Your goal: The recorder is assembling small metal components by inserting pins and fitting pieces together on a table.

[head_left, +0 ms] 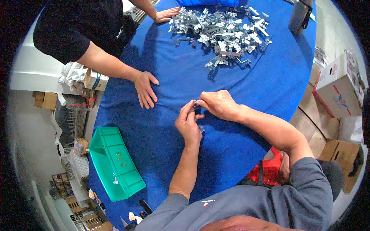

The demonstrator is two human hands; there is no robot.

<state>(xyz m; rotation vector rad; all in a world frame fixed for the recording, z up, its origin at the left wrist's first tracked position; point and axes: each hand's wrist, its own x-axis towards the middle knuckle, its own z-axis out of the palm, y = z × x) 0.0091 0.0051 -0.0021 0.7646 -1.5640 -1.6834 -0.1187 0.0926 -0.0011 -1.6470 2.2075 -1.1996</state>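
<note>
Round table (pixel 239 84), blue cloth, far edge cut off. Green plastic bin (pixel 115 163) at its left rim, a few small pieces inside. Heap of metal brackets (pixel 221 30) across the far side, a co-worker's hand (pixel 145 89) flat on the cloth nearer. Left hand (pixel 188 123) and right hand (pixel 217 104), fingertips pinched together on one small metal part (pixel 195 104) just above the cloth, mid-table. Part mostly hidden by fingers; long axis and heading cannot be made out.
</note>
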